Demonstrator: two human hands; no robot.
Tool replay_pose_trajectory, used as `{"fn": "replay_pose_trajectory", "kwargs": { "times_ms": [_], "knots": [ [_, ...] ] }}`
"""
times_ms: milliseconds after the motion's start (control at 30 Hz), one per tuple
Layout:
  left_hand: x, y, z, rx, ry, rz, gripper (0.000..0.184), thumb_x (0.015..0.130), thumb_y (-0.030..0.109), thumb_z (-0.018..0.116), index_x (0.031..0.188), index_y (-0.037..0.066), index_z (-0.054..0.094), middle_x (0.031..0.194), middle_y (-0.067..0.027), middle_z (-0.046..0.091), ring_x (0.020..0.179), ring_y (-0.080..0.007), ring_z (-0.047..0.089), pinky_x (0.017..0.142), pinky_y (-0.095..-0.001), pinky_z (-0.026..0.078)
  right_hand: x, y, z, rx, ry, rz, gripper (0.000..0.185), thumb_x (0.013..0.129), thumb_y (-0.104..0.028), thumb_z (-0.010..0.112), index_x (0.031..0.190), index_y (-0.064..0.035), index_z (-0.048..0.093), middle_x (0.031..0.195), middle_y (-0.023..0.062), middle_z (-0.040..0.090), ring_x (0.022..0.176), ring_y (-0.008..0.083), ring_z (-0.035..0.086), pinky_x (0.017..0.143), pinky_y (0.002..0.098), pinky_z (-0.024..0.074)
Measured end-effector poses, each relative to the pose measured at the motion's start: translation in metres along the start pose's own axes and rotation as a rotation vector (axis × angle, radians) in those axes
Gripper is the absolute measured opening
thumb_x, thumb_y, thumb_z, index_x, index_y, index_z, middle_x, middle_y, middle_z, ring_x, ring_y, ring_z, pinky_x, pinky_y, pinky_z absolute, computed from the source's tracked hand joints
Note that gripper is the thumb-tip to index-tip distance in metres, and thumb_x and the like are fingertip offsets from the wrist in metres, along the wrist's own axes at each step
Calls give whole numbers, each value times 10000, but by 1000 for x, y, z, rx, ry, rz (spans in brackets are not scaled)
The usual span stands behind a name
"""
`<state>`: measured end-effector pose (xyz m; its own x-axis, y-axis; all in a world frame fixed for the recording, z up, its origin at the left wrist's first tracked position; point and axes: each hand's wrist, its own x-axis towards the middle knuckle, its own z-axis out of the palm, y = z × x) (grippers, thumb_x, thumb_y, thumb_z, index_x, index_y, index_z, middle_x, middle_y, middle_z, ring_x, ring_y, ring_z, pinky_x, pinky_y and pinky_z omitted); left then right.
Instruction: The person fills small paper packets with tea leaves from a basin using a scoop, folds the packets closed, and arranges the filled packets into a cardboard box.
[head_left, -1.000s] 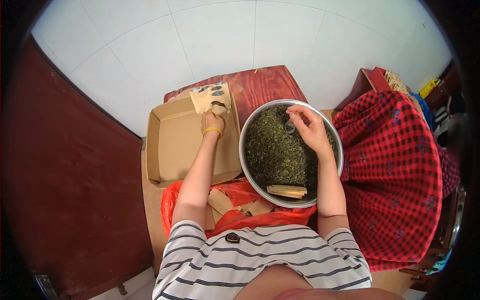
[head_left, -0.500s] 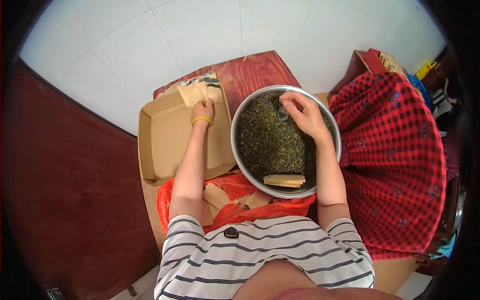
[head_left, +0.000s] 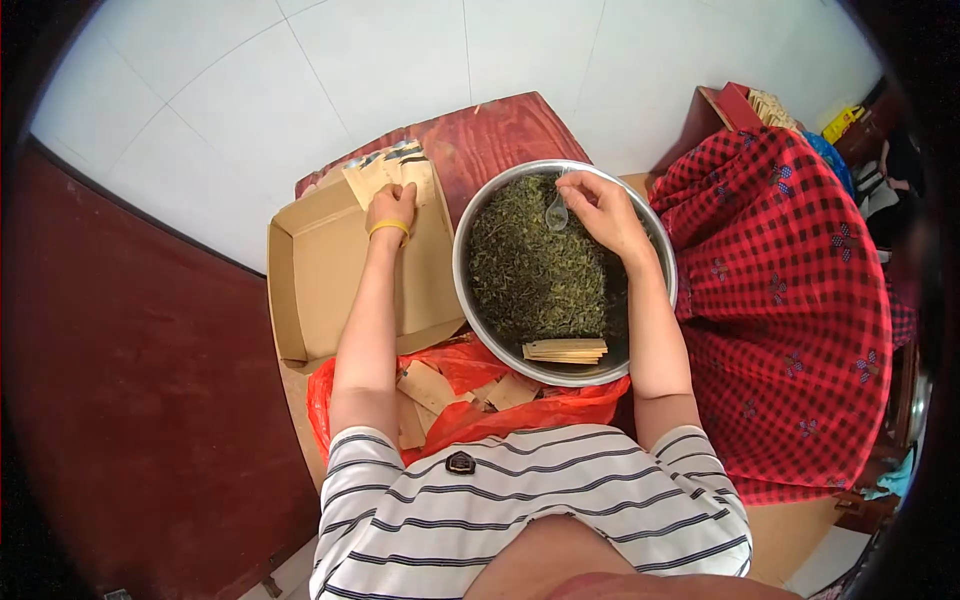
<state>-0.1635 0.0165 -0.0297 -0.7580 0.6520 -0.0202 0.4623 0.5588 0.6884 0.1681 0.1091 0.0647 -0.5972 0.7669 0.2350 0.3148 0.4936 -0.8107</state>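
My left hand (head_left: 392,207), with a yellow band at the wrist, is closed at the lower edge of several tan paper packets (head_left: 365,182) in the upper right corner of a cardboard box (head_left: 330,290). Its fingertips are partly hidden, but they appear to grip a packet. Pinched in my right hand (head_left: 603,213) is a small clear plastic spoon (head_left: 557,214), its bowl hanging over dried tea leaves (head_left: 535,270). The leaves fill much of a round metal basin (head_left: 462,262). A stack of tan packets (head_left: 565,351) rests inside the basin near its front rim.
A red plastic bag (head_left: 455,362) with more packets lies between the box and my body. Red-black checked cloth (head_left: 775,310) drapes something at the right. Behind the basin is a reddish wooden surface (head_left: 500,125) against a white tiled wall (head_left: 400,60).
My left hand has turned more knuckles-up and moved slightly at the packets, which look more fanned out. The spoon has shifted slightly, its bowl now facing up more plainly.
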Motion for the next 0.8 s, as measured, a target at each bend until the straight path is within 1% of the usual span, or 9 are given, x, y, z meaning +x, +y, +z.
{"fn": "replay_pose_trajectory", "kwargs": {
  "times_ms": [67, 200, 267, 400, 467, 500, 567, 667, 800],
  "knots": [
    [7, -4, 3, -37, -2, 10, 441, 814, 494, 596, 900, 78, 712, 907, -168, 705, 920, -329, 675, 812, -419, 514, 0, 1, 1, 15, 13, -33, 174, 923, -134, 635, 1037, -5, 664, 854, -26, 620, 746, 52, 521, 682, 227, 450],
    [10, -10, 4, -16, -29, -20, 451, 823, 501, 579, 889, 77, 718, 924, -174, 706, 917, -325, 677, 816, -416, 513, -1, -2, 1, 15, 9, -18, 170, 922, -130, 636, 1035, -6, 664, 852, -29, 619, 745, 50, 520, 682, 226, 451],
    [12, -16, 6, -10, -149, -89, 461, 833, 499, 562, 871, 69, 721, 930, -177, 708, 935, -330, 673, 832, -417, 509, 0, 0, 1, 30, 34, -51, 191, 895, -139, 645, 1030, -8, 674, 803, 48, 659, 699, 107, 568, 672, 280, 482],
    [25, -39, 22, -89, -166, -82, 468, 852, 474, 541, 863, 43, 722, 856, -176, 710, 833, -310, 691, 786, -403, 519, 0, 1, 2, 32, 38, -47, 193, 898, -146, 642, 1030, -10, 673, 799, 50, 657, 699, 110, 569, 672, 283, 482],
    [21, -35, 16, -195, -241, -98, 445, 871, 424, 537, 817, 13, 700, 719, -139, 685, 615, -255, 666, 622, -373, 522, 0, 2, 2, 25, 33, -62, 196, 900, -154, 640, 1031, -11, 673, 798, 53, 656, 702, 113, 571, 674, 285, 483],
    [17, -31, 12, -194, -240, -99, 445, 871, 424, 537, 817, 13, 700, 719, -139, 685, 615, -255, 666, 622, -373, 522, 0, 2, 2, 26, 32, -62, 196, 900, -154, 640, 1031, -11, 673, 798, 53, 656, 702, 113, 571, 674, 285, 483],
    [7, -21, 6, -384, -274, -186, 414, 891, 374, 549, 739, 3, 653, 603, -84, 612, 452, -181, 564, 463, -327, 455, 0, 2, 2, 27, 31, -57, 199, 900, -155, 640, 1035, -12, 674, 799, 55, 656, 703, 113, 572, 675, 285, 483],
    [3, -18, 3, -433, -284, -196, 396, 896, 354, 571, 688, 19, 608, 568, -53, 565, 423, -154, 518, 412, -300, 407, 0, 6, 3, 24, 38, -65, 201, 900, -155, 639, 1040, -16, 675, 803, 56, 656, 703, 116, 573, 675, 288, 483],
    [-2, -20, -1, -456, -275, -181, 400, 900, 355, 576, 673, 26, 593, 557, -43, 545, 418, -142, 504, 405, -291, 393, 1, 7, 3, 36, 26, -56, 206, 901, -159, 639, 1046, -17, 676, 808, 58, 658, 712, 118, 574, 680, 290, 483]
  ]
}}
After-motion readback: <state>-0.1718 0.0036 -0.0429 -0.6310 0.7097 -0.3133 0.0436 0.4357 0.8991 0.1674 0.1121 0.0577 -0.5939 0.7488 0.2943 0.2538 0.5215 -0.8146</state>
